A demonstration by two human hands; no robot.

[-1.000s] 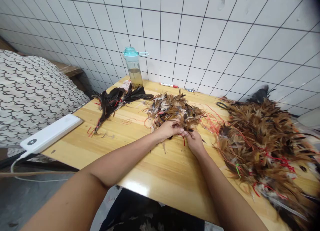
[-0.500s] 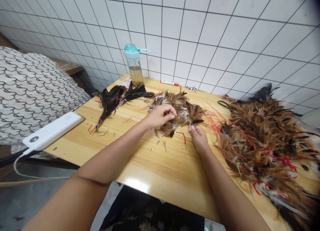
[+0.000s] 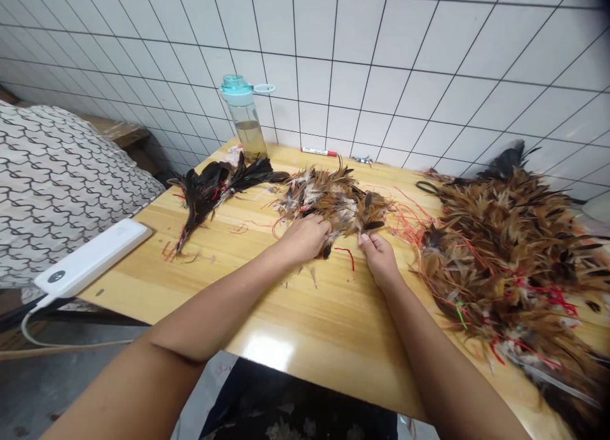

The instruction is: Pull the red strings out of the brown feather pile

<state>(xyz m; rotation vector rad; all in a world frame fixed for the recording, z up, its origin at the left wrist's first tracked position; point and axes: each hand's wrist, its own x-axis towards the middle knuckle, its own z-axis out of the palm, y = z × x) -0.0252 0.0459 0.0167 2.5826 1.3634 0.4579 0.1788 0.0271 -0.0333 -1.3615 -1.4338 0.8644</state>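
A pile of brown feathers (image 3: 333, 195) lies at the middle of the wooden table. My left hand (image 3: 307, 237) rests at the pile's near edge, fingers curled down into the feathers; whatever its fingertips grip is hidden. At the pile's right corner, my right hand (image 3: 376, 253) pinches the base of a small bunch of brown and dark feathers (image 3: 369, 214) between thumb and forefinger. A short red thread (image 3: 347, 254) lies on the table between both hands.
Black feathers (image 3: 204, 192) lie at the left, before a water bottle (image 3: 248, 126). A white power bank (image 3: 93, 259) sits at the left edge. A large brown feather heap (image 3: 515, 237) with red threads covers the right. Markers (image 3: 318, 152) lie near the tiled wall.
My left hand has come down and nearer to me, from above the pile to its near edge. My right hand keeps its pinch. The view has shifted slightly.
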